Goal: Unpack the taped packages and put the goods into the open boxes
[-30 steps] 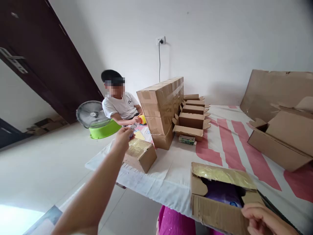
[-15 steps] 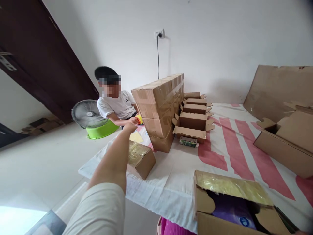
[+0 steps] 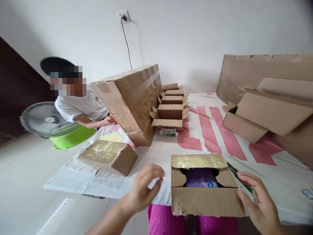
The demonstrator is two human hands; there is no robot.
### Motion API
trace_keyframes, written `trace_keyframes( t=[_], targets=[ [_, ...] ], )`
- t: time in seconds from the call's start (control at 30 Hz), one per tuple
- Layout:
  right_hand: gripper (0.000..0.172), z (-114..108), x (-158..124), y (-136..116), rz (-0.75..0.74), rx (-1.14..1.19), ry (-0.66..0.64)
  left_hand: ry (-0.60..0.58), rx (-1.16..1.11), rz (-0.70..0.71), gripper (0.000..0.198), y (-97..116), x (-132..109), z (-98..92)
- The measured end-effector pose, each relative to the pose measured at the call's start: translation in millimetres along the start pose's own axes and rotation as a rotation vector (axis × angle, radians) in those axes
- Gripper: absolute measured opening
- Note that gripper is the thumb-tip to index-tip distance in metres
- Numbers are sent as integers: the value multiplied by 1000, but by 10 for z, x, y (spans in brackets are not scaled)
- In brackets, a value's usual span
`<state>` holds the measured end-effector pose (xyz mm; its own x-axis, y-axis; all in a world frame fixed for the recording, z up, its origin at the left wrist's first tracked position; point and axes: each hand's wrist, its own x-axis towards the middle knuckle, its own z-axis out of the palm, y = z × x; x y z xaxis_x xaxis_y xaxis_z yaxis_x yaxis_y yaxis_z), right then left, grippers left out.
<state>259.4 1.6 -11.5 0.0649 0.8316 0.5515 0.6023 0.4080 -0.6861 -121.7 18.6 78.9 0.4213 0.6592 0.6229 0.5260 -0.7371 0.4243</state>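
An open cardboard box [image 3: 204, 200] sits at the near edge of the white cloth, with a purple packet [image 3: 200, 178] inside and a yellowish taped flap at its back. My left hand [image 3: 144, 187] hovers just left of the box, fingers spread and holding nothing. On the box's right side, my right hand [image 3: 259, 202] has its fingers apart close to the box's corner, beside a green-handled tool [image 3: 238, 178] lying on the cloth. A sealed taped box [image 3: 109, 156] rests further left.
A person in a white shirt [image 3: 80, 109] sits at the far left by a fan [image 3: 42, 119] and a green basin [image 3: 73, 137]. A stack of taped cartons [image 3: 133, 101], several small open boxes [image 3: 171, 112], a small green packet [image 3: 168, 132] and large cardboard pieces [image 3: 269, 107] crowd the red-striped cloth [image 3: 207, 137].
My left arm has drawn back from the person at the far left to beside the near box. My right hand has come up at the box's right side. The view swung right.
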Motion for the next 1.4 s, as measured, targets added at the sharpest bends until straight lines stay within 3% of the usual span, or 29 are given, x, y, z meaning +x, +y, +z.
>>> trace_keyframes(
  t=[0.07, 0.13, 0.23, 0.3, 0.37, 0.47, 0.57, 0.67, 0.77, 0.87, 0.97, 1.07, 1.13, 1.2, 1.3, 1.4],
  targets=[
    [22, -18, 138, -301, -198, 10, -97, -158, -81, 114, 32, 267, 94, 251],
    [28, 13, 294, -643, -350, 49, -359, -332, -34, 125, 32, 443, 216, 463],
    [42, 172, 441, -1048, -307, -76, -719, -510, 207, 21, 26, 536, 323, 698],
    [50, 302, 440, -1168, -233, -214, -833, -504, 352, -28, 22, 515, 323, 769],
    [57, 401, 391, -1174, -232, -345, -842, -456, 423, -59, 25, 468, 293, 764],
    [69, 446, 366, -1046, -310, -517, -738, -439, 427, -121, 27, 412, 250, 678],
    [67, 389, 499, -840, -337, -613, -642, -435, 371, -162, 17, 386, 233, 597],
    [68, 290, 700, -635, -251, -645, -611, -258, 270, -219, 9, 335, 208, 563],
    [88, 207, 824, -498, -121, -607, -704, -23, 206, -361, 6, 223, 145, 549],
    [105, 174, 840, -450, -31, -554, -798, 52, 186, -439, 9, 111, 64, 524],
    [106, 186, 801, -451, 22, -535, -817, 125, 261, -397, 12, 107, 19, 486],
    [103, 212, 752, -472, 39, -539, -804, 193, 421, -199, 16, 251, 42, 464],
    [100, 229, 718, -502, 27, -552, -784, 98, 435, -37, 22, 391, 87, 491],
    [97, 243, 680, -544, 3, -564, -766, -100, 414, 40, 27, 514, 141, 568],
    [93, 260, 613, -601, -30, -580, -728, -397, 520, -75, 20, 604, 205, 729],
    [93, 267, 552, -619, -54, -598, -701, -467, 641, -216, 25, 593, 233, 814]
  ],
)
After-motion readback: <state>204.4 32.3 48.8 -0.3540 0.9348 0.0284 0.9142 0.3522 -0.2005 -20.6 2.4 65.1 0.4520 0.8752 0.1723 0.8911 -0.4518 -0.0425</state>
